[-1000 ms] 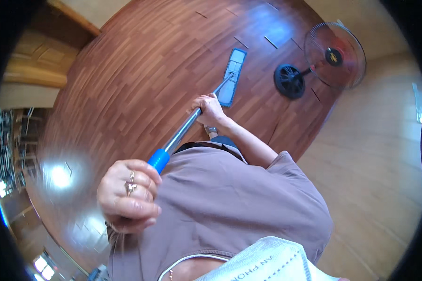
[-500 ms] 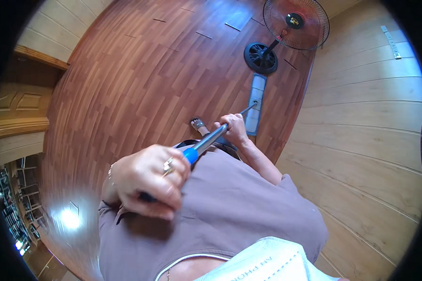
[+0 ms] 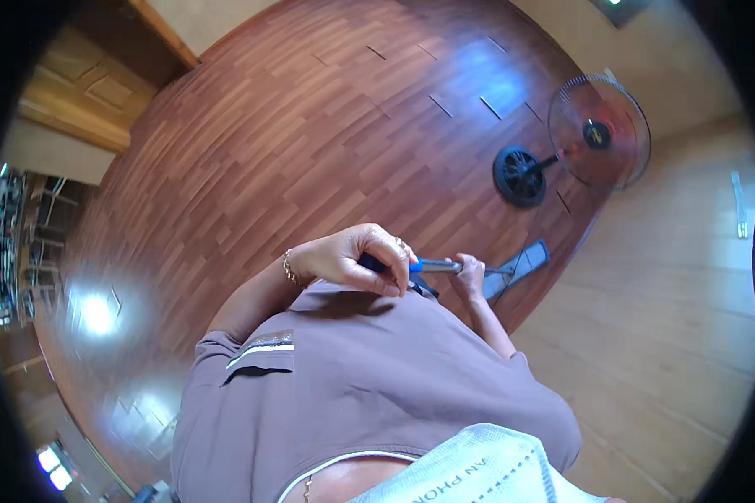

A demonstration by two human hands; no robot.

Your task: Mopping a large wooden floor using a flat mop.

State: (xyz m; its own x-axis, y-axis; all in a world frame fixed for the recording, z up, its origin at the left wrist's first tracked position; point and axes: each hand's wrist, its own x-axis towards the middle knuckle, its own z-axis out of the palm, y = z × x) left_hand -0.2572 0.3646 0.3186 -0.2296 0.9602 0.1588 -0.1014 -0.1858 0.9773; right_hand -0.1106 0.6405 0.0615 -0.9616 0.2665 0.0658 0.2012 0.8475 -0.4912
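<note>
My left hand [image 3: 352, 256], wearing a ring and bracelet, is closed around the dark and blue end of a flat mop's handle [image 3: 436, 266]. Lower on the metal pole, my right hand [image 3: 470, 275] grips it with the fingers wrapped around. The pole runs to the right, away from my body, down to the mop head [image 3: 524, 261]. This long pale pad with a blue-grey edge lies on the wooden floor near the right wall. My right forearm hides no part of the pad's far end.
A standing fan [image 3: 597, 134] with a round black base [image 3: 518, 176] stands just beyond the mop head. Pale panelled wall [image 3: 654, 335] borders the floor [image 3: 310, 151] on the right. A wooden door [image 3: 92, 75] is at far left, with shelving [image 3: 46, 218] below it.
My view has turned, so the fan and mop head appear farther right and lower. My left hand has moved up and right in the picture, and the handle now lies more nearly crosswise.
</note>
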